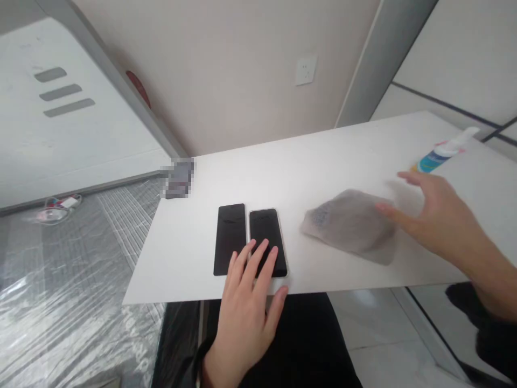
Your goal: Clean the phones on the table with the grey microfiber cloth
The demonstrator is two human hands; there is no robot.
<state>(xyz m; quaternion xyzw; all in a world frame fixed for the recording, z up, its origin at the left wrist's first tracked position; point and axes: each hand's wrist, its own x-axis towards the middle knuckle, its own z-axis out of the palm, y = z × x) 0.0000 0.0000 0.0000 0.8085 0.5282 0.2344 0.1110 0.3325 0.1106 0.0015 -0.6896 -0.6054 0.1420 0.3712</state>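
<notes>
Left hand (245, 312) spread over two phones (230, 234), right hand (442, 218) wide near one cloth (351, 226), one bottle (435, 160)

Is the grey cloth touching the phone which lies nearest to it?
Apart. The head view shows white tabletop between the cloth's left edge and the phone's right side.

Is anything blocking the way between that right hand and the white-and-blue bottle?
Nothing visible stands between the right hand and the bottle; the grey cloth lies off to the hand's left.
</notes>
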